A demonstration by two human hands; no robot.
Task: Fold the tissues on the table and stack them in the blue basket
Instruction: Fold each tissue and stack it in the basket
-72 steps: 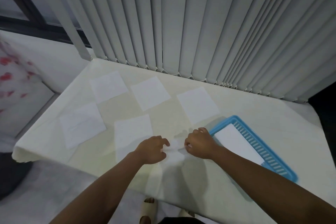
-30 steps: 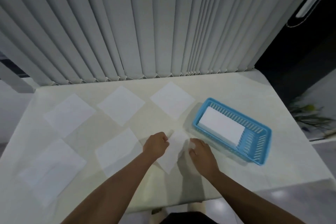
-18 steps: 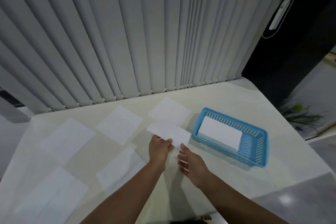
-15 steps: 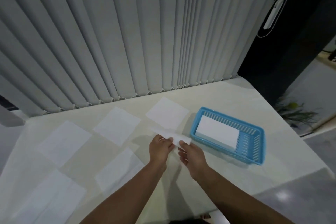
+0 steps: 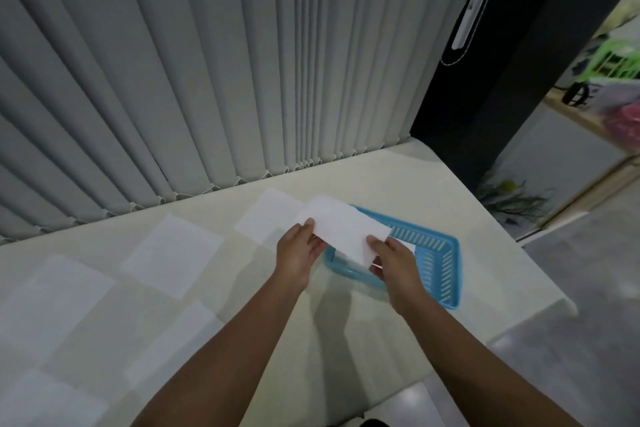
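I hold a folded white tissue [image 5: 343, 230] in the air above the left part of the blue basket [image 5: 440, 274]. My left hand [image 5: 298, 255] pinches its left end and my right hand [image 5: 393, 265] pinches its near right corner. The held tissue hides most of what lies inside the basket. Several flat unfolded tissues lie on the cream table [image 5: 363, 340]: one just left of the basket [image 5: 268, 218], one further left [image 5: 173, 253], one at the far left [image 5: 55, 298], one near the front [image 5: 173, 350] and one at the front left corner [image 5: 48, 402].
Grey vertical blinds [image 5: 225, 62] hang along the table's far edge. The table's right edge [image 5: 540, 288] drops to a grey floor. A dark wall panel and a plant stand beyond the right side.
Both hands lifted the folded tissue off the table and carried it right, over the basket. My view turned to the right, so the basket sits nearer the centre.
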